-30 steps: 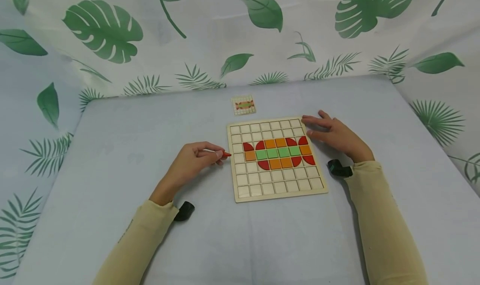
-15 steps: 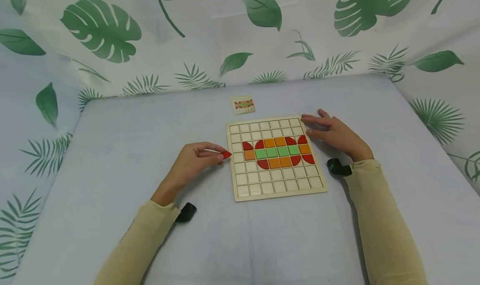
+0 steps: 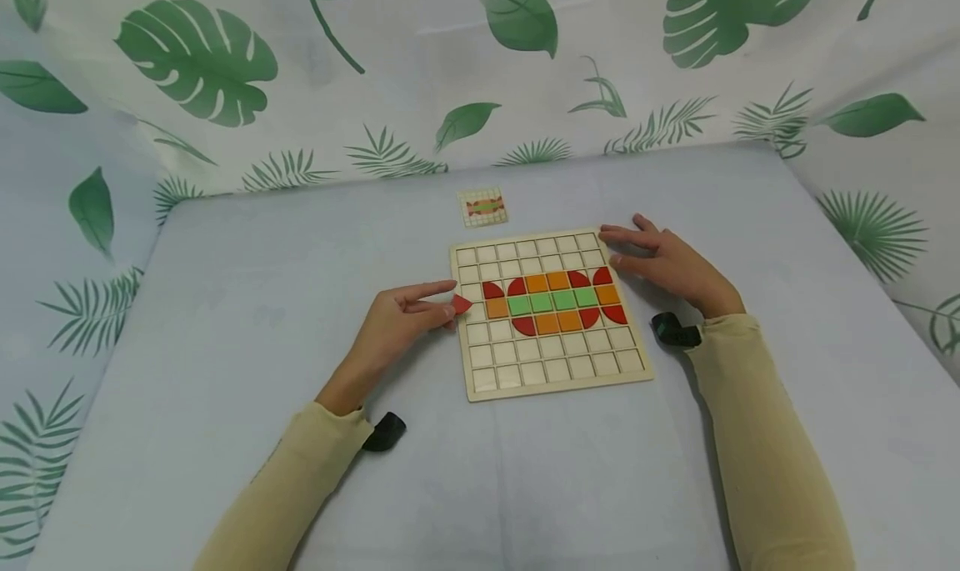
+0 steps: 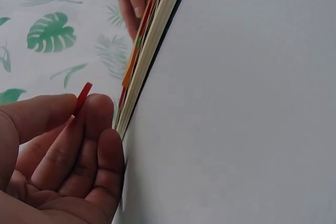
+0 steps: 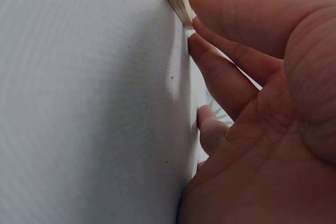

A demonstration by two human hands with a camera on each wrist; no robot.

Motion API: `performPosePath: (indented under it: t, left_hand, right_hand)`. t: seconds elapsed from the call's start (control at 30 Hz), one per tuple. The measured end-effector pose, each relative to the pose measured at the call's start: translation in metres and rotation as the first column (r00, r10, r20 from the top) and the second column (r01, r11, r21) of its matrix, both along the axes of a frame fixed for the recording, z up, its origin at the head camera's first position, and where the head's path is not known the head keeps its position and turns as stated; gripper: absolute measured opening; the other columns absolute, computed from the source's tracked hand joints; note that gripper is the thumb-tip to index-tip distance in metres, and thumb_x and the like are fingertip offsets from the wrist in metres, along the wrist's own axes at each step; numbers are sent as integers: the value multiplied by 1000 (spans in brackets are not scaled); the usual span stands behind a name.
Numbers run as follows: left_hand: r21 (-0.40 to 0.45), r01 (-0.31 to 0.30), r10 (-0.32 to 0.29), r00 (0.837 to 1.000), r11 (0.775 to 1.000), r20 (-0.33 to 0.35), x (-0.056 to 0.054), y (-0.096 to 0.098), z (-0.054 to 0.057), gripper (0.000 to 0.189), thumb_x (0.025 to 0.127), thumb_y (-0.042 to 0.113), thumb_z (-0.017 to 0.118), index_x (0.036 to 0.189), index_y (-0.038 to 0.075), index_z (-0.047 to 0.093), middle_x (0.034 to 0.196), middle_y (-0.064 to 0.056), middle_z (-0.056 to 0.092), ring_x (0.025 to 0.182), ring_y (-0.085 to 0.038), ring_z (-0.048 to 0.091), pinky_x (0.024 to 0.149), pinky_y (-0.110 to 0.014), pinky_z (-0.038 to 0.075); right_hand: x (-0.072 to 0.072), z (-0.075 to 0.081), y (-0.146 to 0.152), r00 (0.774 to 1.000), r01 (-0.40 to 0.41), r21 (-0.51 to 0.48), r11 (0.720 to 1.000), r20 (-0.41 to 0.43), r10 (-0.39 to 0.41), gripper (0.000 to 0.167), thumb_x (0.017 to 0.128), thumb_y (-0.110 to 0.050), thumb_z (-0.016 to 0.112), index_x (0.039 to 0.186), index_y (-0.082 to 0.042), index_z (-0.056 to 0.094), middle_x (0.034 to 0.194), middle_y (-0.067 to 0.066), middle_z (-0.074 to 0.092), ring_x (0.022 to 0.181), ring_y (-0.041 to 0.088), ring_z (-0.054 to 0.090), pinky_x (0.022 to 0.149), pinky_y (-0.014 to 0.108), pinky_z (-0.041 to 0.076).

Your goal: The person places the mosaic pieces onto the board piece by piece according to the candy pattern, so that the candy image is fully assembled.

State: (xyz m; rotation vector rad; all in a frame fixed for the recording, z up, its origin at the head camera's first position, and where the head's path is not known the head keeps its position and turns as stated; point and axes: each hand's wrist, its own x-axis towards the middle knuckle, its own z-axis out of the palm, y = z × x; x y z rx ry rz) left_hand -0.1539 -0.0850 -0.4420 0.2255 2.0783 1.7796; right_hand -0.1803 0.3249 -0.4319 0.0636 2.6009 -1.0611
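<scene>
In the head view, a square wooden grid board (image 3: 553, 374) lies on the table, with orange squares (image 3: 547, 323), green squares (image 3: 562, 300) and red quarter-round tiles (image 3: 613, 314) set across its middle rows. At its left edge my left hand (image 3: 393, 325) pinches a red tile (image 3: 462, 304) whose pointed corner overlaps the board's rim. The left wrist view shows this tile nearly edge-on, raised between the fingertips. My right hand (image 3: 675, 269) lies along the board's upper right side, fingers extended, with thumb and fingertips at the edge; the right wrist view shows them close against the wood.
Behind the board lies a small pattern card (image 3: 483, 207) printed with a similar red, orange and green design. A pale cloth (image 3: 225, 321) covers the table, and leaf-printed fabric (image 3: 420, 54) hangs behind and at the sides. Each wrist carries a black camera (image 3: 384, 432).
My left hand has moved slightly right, bringing the red tile over the board's left rim. The tile has turned to show its flat face, and the index finger has straightened. My right hand stays put.
</scene>
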Motion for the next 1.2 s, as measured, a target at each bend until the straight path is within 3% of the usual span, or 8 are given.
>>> performPosePath:
  t: [0.27,0.53,0.8,1.03,1.2]
  left_hand:
    - [-65,-18,19,1000,998,11,1,12,4,33,100,13,74,132,6,76,106,-10,81,100,-20,74,95,-32,53]
    - [-261,-14,-11,995,965,-96,8,28,9,22,97,20,77,117,13,82,96,0,80,104,-18,67,85,-35,49]
    - [-291,6,-55,986,957,-158,14,38,7,22,95,11,76,117,9,80,93,2,79,92,-16,72,91,-40,55]
    - [-366,53,-149,960,929,-238,16,46,9,30,94,7,71,123,7,78,86,3,74,84,-16,66,77,-33,52]
    - [-378,75,-184,947,923,-263,16,47,9,23,93,5,69,114,7,79,85,2,72,80,-16,64,73,-31,51]
  right_hand:
    - [-2,-2,-1,1000,4,2,1000,4,-4,62,107,-40,65,163,-19,48,179,14,0,159,48,-17,119,78,0]
    - [-3,-4,-1,1000,0,-4,1000,-1,0,61,107,-38,65,163,-17,49,179,15,2,160,46,-15,119,76,-1]
    - [-2,-1,0,1000,6,16,1000,5,-6,62,107,-40,64,164,-20,47,179,15,-1,158,51,-16,118,79,2]
    - [-2,0,0,1000,8,11,1000,6,-8,61,108,-39,64,163,-18,48,179,15,0,159,48,-16,119,77,0]
    - [-1,0,0,1000,8,3,1000,2,-8,61,107,-40,65,163,-19,49,179,14,1,159,48,-16,119,77,0]
